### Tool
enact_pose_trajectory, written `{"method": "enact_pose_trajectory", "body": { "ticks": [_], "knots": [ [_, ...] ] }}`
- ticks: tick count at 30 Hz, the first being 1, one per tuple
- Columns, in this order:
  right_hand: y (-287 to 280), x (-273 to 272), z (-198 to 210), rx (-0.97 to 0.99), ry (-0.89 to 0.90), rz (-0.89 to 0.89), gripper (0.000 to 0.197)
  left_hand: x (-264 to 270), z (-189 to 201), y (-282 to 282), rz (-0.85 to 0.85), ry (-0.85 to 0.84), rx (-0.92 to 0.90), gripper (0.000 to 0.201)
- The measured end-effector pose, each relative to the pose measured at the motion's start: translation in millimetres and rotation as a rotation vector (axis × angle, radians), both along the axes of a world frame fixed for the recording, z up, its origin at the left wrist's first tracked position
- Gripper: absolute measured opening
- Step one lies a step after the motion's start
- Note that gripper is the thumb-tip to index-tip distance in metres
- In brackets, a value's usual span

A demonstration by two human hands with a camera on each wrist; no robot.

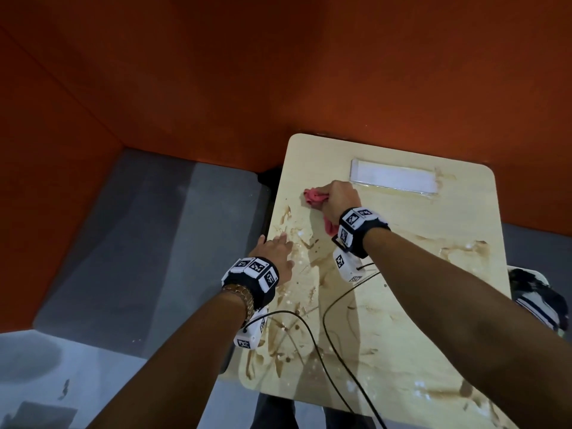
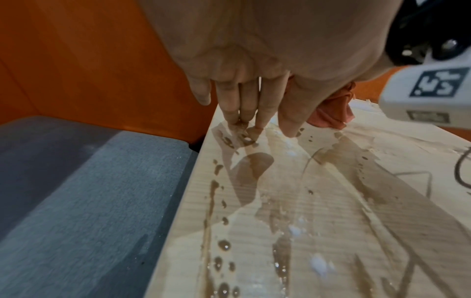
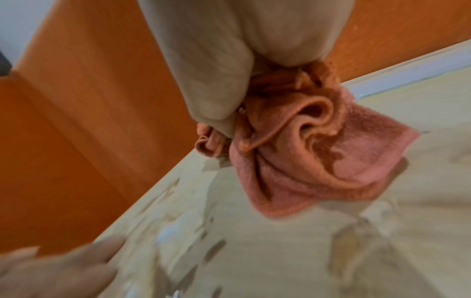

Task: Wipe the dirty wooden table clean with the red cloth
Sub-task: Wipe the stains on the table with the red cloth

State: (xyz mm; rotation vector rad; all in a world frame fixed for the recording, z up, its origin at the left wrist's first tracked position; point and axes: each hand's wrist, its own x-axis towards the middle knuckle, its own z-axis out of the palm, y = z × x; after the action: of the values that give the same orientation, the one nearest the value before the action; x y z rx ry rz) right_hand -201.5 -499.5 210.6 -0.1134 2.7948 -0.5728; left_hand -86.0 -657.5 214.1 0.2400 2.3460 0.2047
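The pale wooden table (image 1: 411,308) is smeared with brown streaks and white specks over its left and near parts. My right hand (image 1: 339,201) grips the bunched red cloth (image 1: 314,196) and holds it down on the far-left part of the tabletop (image 3: 254,252). In the right wrist view the cloth (image 3: 305,161) hangs crumpled under my fist with a wet dark patch. My left hand (image 1: 274,250) lies flat with straight fingers (image 2: 244,108) touching the table's (image 2: 318,201) left edge, holding nothing.
A clear rectangular plate (image 1: 394,178) lies at the table's far side. Two black cables (image 1: 328,345) trail across the near tabletop. Orange walls (image 1: 216,88) enclose the far and left sides. Grey floor (image 1: 139,243) runs left of the table. A shoe (image 1: 535,298) shows at right.
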Motion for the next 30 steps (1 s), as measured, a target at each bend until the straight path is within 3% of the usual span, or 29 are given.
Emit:
{"method": "enact_pose_trajectory", "body": {
  "ticks": [5, 8, 10, 13, 16, 18, 25, 28, 30],
  "knots": [
    [-15, 33, -7, -0.058, -0.065, 0.144, 0.014, 2, 0, 0, 0.01, 0.024, 0.01, 0.059],
    [-15, 41, -2, -0.043, -0.117, 0.256, 0.027, 3, 2, 0, 0.033, 0.037, 0.025, 0.06],
    [-9, 33, -2, -0.105, -0.132, 0.173, 0.029, 2, 1, -1, 0.022, 0.036, 0.018, 0.059],
    [2, 8, 4, -0.198, -0.092, -0.021, 0.016, 1, -8, -3, -0.007, 0.021, 0.006, 0.059],
    [6, -15, 6, -0.117, -0.058, -0.119, 0.028, 2, -12, -2, -0.022, 0.029, -0.005, 0.06],
    [2, -17, 5, -0.05, -0.047, -0.122, 0.026, 2, -14, -2, -0.038, 0.035, -0.015, 0.061],
    [-23, 35, -2, -0.044, -0.059, 0.116, 0.021, 3, -14, -2, -0.058, 0.062, -0.025, 0.06],
    [-29, 46, 1, -0.066, -0.11, 0.249, 0.028, 4, -13, -1, -0.045, 0.091, -0.01, 0.06],
    [-27, 39, 1, -0.106, -0.125, 0.248, 0.03, 4, -12, -1, -0.051, 0.095, -0.012, 0.06]
  ]
}}
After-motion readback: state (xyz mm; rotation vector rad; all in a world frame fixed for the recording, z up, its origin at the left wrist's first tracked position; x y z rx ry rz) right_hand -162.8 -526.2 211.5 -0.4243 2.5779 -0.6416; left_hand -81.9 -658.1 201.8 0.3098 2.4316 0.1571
